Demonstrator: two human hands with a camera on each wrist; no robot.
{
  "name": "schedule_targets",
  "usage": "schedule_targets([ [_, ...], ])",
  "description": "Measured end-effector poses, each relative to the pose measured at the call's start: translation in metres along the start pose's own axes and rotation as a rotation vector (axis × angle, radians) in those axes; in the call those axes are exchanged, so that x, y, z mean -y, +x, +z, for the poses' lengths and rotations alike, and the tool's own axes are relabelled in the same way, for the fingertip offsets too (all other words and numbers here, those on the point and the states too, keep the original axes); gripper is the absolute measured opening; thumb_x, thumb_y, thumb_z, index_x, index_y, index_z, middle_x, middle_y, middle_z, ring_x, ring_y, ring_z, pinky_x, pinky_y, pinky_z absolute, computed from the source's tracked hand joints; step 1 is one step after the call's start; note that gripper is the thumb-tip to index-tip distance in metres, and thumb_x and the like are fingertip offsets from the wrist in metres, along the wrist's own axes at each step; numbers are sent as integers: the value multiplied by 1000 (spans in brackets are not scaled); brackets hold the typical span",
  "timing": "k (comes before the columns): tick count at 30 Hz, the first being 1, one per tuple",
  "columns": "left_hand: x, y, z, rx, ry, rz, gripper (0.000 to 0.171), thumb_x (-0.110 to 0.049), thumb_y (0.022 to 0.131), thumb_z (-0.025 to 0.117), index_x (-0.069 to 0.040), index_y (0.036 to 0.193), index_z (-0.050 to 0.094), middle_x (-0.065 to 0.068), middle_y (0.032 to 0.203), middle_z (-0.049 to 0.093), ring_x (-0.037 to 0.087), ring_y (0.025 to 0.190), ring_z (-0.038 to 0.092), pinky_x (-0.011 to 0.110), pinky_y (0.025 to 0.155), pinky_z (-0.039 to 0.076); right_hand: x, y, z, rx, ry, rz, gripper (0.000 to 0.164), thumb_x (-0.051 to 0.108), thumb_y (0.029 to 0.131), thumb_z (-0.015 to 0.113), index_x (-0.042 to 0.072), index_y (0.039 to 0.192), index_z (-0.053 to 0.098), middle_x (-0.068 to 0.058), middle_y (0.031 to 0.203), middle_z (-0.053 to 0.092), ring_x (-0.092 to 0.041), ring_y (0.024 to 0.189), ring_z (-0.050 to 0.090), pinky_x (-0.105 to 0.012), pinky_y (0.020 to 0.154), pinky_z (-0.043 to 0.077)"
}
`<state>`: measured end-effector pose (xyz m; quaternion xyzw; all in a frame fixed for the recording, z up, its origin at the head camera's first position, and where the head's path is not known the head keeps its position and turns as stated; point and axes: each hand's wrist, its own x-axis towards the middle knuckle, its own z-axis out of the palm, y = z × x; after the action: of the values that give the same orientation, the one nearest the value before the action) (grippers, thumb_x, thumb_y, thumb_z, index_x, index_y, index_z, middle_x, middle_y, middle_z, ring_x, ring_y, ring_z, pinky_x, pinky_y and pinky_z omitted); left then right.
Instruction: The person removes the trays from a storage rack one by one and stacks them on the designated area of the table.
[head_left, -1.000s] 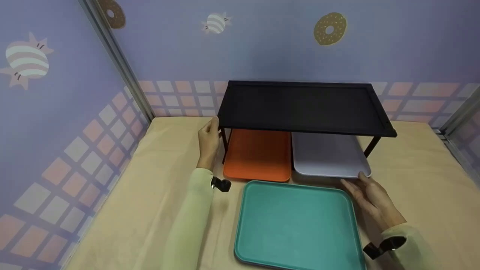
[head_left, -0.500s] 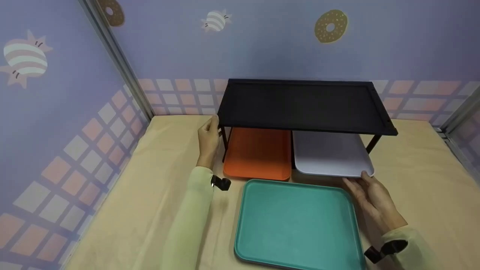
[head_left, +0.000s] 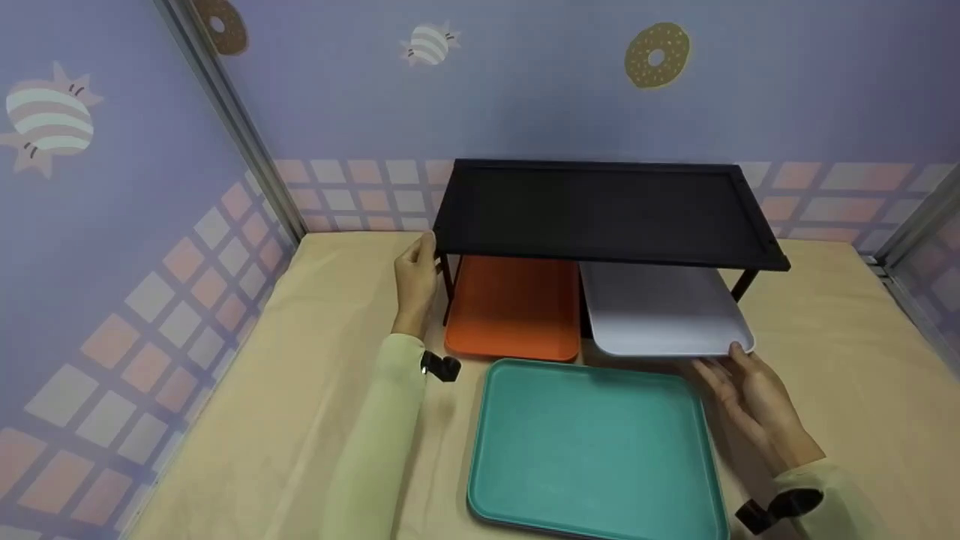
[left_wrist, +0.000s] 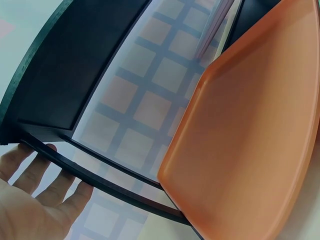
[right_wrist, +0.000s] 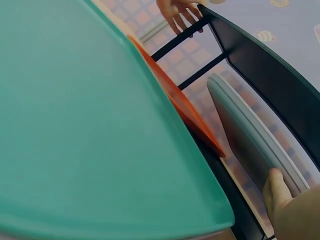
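At the left front corner of a black two-tier rack [head_left: 607, 214], my left hand [head_left: 417, 289] grips the rack's edge; in the left wrist view its fingers [left_wrist: 75, 200] reach behind the black leg. My right hand [head_left: 765, 409] holds a pale lavender tray [head_left: 667, 315] by its front right corner, thumb on the rim and other fingers below. The right wrist view shows this tray [right_wrist: 250, 130] lifted under the rack's top, with a doubled rim line. An orange tray [head_left: 514, 311] lies beside it on the lower level, partly hidden by the top.
A teal tray [head_left: 592, 450] lies on the cream cloth [head_left: 300, 420] in front of the rack, with another rim under its near edge. Behind the rack stands a lavender wall [head_left: 525, 90] with donut and candy pictures. A metal post [head_left: 232, 112] marks the left corner.
The lavender tray has shifted slightly right and toward me, its front edge turning a little. My right hand moved with it. The left hand keeps its grip on the rack.
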<state>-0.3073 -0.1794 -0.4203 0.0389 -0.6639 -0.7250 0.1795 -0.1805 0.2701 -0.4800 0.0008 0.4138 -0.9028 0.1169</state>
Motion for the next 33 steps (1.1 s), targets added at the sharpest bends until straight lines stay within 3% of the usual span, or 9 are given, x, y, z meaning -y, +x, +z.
schedule_targets([
  [3, -1, 0, -1, -2, 18, 3, 44, -33, 109, 49, 4, 98, 69, 17, 140, 62, 31, 132, 58, 46, 108, 50, -1, -2, -2, 41, 27, -22, 70, 22, 112, 36, 16, 163, -12, 5, 143, 48, -19, 155, 24, -34, 122, 27],
  [7, -1, -1, -2, 1, 34, -2, 44, -33, 110, 48, 2, 126, 68, 18, 145, 57, 34, 134, 57, 46, 109, 50, -3, -3, -4, 76, 67, -49, 69, 18, 112, 36, 12, 162, -11, 0, 137, 59, -14, 129, 60, -35, 119, 34],
  [10, -1, -1, -2, -2, 45, -2, 44, -33, 110, 48, 1, 130, 67, 18, 147, 56, 35, 134, 56, 46, 109, 50, -3, -4, -4, 84, 64, -55, 69, 18, 112, 36, 11, 162, -11, 0, 136, 61, -14, 125, 63, -35, 116, 39],
  [14, -1, 0, -1, -7, 49, 2, 45, -32, 110, 48, 5, 124, 68, 18, 145, 58, 33, 134, 57, 45, 108, 50, -3, -4, -4, 78, 30, -57, 70, 20, 112, 37, 10, 163, -10, 1, 136, 61, -13, 126, 62, -33, 113, 44],
  [19, -1, 0, -1, -8, 46, -13, 44, -33, 109, 49, -1, 135, 63, 18, 145, 58, 34, 133, 57, 45, 108, 50, -4, -5, -5, 84, 14, -67, 70, 20, 112, 37, 8, 162, -10, 1, 137, 62, -14, 126, 63, -33, 113, 44],
  [25, -1, -1, -1, -7, 45, -10, 44, -33, 109, 49, -1, 135, 64, 18, 146, 57, 36, 134, 57, 45, 108, 50, -4, -7, -6, 84, 12, -76, 70, 21, 112, 38, 6, 162, -10, -2, 137, 61, -16, 126, 62, -35, 112, 44],
  [28, -1, -1, -1, -6, 39, -3, 43, -33, 109, 49, -1, 129, 68, 18, 145, 58, 35, 134, 56, 46, 109, 50, -3, -7, -7, 68, -4, -72, 72, 22, 112, 39, 6, 162, -10, -1, 136, 62, -14, 125, 63, -33, 111, 46],
  [31, -1, -1, 0, -2, 31, 4, 43, -33, 109, 48, 2, 105, 73, 17, 145, 59, 35, 134, 57, 46, 109, 50, -1, -7, -7, 56, -22, -61, 72, 23, 112, 39, 6, 162, -10, 0, 134, 61, -13, 124, 64, -32, 110, 46],
  [33, 0, -2, 0, -4, 26, 5, 45, -33, 109, 49, 1, 85, 65, 15, 145, 59, 35, 134, 57, 45, 109, 50, -1, -7, -7, 54, -43, -56, 72, 24, 112, 39, 6, 162, -10, 1, 133, 61, -11, 124, 64, -31, 110, 46],
])
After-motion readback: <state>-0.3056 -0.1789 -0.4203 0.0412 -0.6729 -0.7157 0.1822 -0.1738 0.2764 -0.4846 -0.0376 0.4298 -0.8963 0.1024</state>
